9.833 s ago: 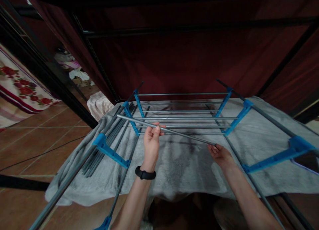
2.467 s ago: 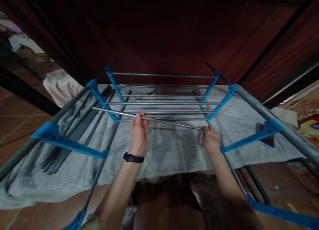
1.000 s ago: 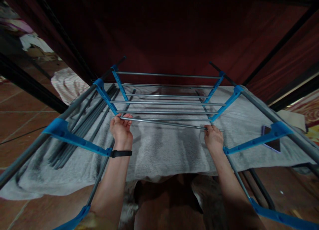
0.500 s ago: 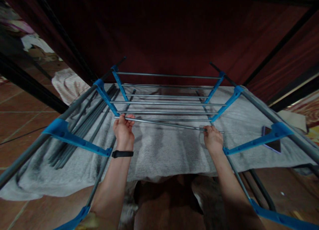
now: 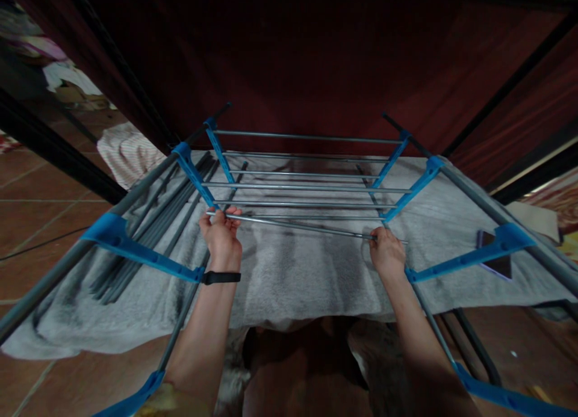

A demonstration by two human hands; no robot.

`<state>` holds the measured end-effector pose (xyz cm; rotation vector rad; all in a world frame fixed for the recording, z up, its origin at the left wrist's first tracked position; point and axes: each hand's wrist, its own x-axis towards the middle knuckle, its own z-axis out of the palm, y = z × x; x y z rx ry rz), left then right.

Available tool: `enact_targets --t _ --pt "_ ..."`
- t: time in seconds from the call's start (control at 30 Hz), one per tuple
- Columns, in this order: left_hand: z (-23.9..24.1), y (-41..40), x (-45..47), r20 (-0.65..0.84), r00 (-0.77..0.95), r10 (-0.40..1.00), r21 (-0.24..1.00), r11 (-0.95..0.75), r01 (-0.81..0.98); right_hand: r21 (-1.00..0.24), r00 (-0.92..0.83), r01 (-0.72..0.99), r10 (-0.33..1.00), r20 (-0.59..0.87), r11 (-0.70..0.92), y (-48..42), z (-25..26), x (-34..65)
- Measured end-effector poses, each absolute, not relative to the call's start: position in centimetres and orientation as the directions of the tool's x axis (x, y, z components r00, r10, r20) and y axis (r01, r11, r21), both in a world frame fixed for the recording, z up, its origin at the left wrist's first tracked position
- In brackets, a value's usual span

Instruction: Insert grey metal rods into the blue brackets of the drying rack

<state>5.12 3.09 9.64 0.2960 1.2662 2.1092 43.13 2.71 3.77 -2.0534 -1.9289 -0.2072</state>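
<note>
Occluded and cropped regions of the head view.
The dark phone-like slab (image 5: 495, 259) lies partly behind a blue plastic bracket (image 5: 469, 258); the grey metal rack frame (image 5: 54, 278) runs off both side edges; the heap of clothes (image 5: 54, 74) at upper left is too blurred to identify.

A grey towel (image 5: 289, 278) is spread over the tiled floor (image 5: 36, 224). Spare grey rods (image 5: 149, 224) lie along its left side, a dark phone (image 5: 494, 263) near its right edge.

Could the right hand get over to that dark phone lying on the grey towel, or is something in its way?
Probably not freely. The right hand is closed on the metal rod, and a blue bracket of the rack crosses just over the phone. It would likely have to let go and reach under.
</note>
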Motion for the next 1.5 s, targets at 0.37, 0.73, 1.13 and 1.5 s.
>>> enact_targets --t 0.37,0.73,1.13,1.5 --pt "9.3 3.2 5.2 -0.129 -0.74 0.66 0.845 -0.317 -0.43 -0.133 0.067 0.991 0.937 0.344 -0.022 2.8 3.3 43.0" --pt "9.2 2.9 7.9 -0.181 -0.629 0.756 0.842 -0.211 -0.497 -0.116 0.043 0.993 0.963 0.265 -0.013 2.8 3.9 42.6" --pt "9.5 2.8 6.8 -0.218 -0.67 0.709 0.837 -0.217 -0.502 -0.122 0.022 0.993 0.987 0.16 -0.002 2.7 3.9 42.9" --pt "8.7 2.7 9.1 -0.267 -0.514 0.815 0.808 -0.102 -0.581 -0.1 0.021 0.995 0.982 0.189 -0.002 2.6 4.1 42.5"
